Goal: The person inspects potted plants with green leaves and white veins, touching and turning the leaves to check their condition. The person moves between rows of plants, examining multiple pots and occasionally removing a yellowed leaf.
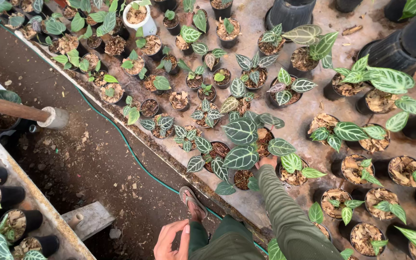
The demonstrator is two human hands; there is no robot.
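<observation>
R hand (266, 162) grips round black pot (242, 178) (veined leaves); L hand (171, 239) open.

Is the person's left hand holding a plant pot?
No, the left hand hangs open and empty above the dirt path, away from the pots.

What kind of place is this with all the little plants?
Probably a plant nursery. Many small black pots of veined-leaf plants stand in rows on a low bench, a green hose runs beside the dirt path, and the right hand reaches among them.
</observation>
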